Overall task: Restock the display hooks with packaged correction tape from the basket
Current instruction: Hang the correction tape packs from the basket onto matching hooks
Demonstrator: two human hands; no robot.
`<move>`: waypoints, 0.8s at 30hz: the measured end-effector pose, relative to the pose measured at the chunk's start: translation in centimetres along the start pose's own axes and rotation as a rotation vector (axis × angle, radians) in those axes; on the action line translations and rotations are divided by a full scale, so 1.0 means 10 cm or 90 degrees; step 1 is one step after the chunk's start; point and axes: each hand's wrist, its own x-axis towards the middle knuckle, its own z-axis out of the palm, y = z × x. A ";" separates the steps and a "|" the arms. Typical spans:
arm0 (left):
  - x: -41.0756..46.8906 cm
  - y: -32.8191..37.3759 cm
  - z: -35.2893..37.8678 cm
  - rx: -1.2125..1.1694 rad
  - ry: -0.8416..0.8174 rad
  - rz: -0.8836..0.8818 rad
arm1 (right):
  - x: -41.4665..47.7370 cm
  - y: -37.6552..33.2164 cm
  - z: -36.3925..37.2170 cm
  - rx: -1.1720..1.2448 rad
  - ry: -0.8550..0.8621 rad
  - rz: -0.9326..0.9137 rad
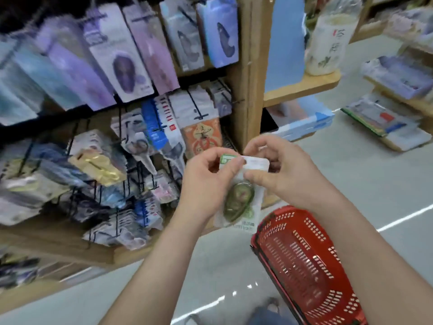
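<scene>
Both hands hold one packaged correction tape (241, 202), a clear pack with a green dispenser and a white-green header, in front of the display rack. My left hand (206, 181) pinches the header's left corner. My right hand (283, 170) pinches the header's right side, thumb on the front. The red plastic basket (302, 261) sits on the floor below my right forearm; its visible inside shows no packs. Black display hooks (194, 109) hung with packaged goods fill the rack to the left.
A wooden upright (246, 73) ends the rack just behind my hands. Wooden shelves (302, 87) with a bottle and low stands with boxed goods (384, 120) lie to the right. Grey floor (351, 184) spreads around the basket. A shoe (269, 308) shows at the bottom.
</scene>
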 end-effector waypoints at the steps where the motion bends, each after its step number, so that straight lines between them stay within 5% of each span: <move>1: -0.04 0.01 -0.18 -0.020 0.038 0.003 | 0.06 -0.07 0.14 0.032 -0.039 0.001; 8: -0.37 0.01 -1.70 -0.140 0.258 0.026 | 0.30 -0.40 1.64 0.102 -0.228 0.000; 15: -0.64 0.09 -3.19 -0.127 0.305 0.019 | 0.54 -0.98 3.03 0.082 -0.233 -0.028; 24: -0.43 0.04 -4.18 -0.071 0.351 -0.018 | 0.97 -1.32 3.77 0.096 -0.238 0.030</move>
